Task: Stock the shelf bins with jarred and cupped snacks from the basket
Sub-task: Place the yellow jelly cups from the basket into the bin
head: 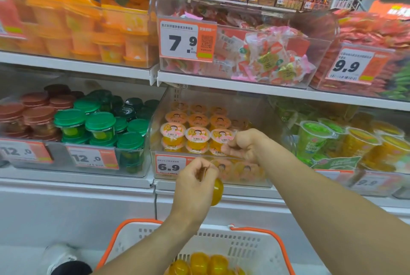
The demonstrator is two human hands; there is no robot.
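My left hand (195,183) grips a yellow jelly cup (217,191) just below the front lip of the clear shelf bin (155,132) marked 6.9. That bin holds rows of stacked yellow cups with pink cartoon lids (197,133). My right hand (244,145) reaches over the bin's front edge, fingers curled on the rim of a front-row cup (221,136). Below, a white basket with orange trim (244,250) holds several more yellow jelly cups (208,263).
Left of the bin sits a bin of green-lidded jars (99,124) and red-lidded jars (37,115). To the right are tall green and yellow cups (315,139). The upper shelf carries orange cups (84,28) and wrapped candies (266,57). A shoe (60,259) is at lower left.
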